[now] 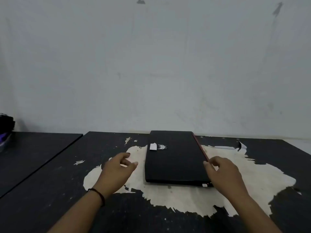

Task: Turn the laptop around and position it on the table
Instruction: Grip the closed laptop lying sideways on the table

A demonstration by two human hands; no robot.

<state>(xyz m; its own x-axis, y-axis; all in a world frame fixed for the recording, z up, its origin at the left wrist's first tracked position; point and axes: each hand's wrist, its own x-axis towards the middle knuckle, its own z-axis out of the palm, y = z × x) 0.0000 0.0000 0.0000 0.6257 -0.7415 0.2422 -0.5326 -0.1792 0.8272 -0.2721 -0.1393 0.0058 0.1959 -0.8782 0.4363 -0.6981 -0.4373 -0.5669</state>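
A black laptop (176, 158) lies flat and shut on the bench (50, 190), right between the two hands. Its long sides run away from the person, so one short end is close to the wrists and the other short end is far off by the wall (151, 64). A thin red strip runs along the side next to the right hand. On the lid, on the half nearer the left hand, there is a small silver logo (162, 146) with a white sticker (153, 146) just beside it.

The left hand (117, 169) is loose, with the fingers spread and a little curled. It holds nothing and sits just beside the laptop's left side without touching it. A dark band (97, 195) goes around that wrist.

The right hand (223, 172) is at the laptop's right side, near the close corner. Its fingers bend down at the edge with the thumb near the top. It looks like it touches the edge, but I cannot tell if it is really gripping.

Under the laptop and both hands, the black top of the bench has peeled off in a big pale patch (185, 199). Far beyond the left hand, another dark bench (33, 148) stands beside this one, with something dark and purple (5, 130) at its far end.
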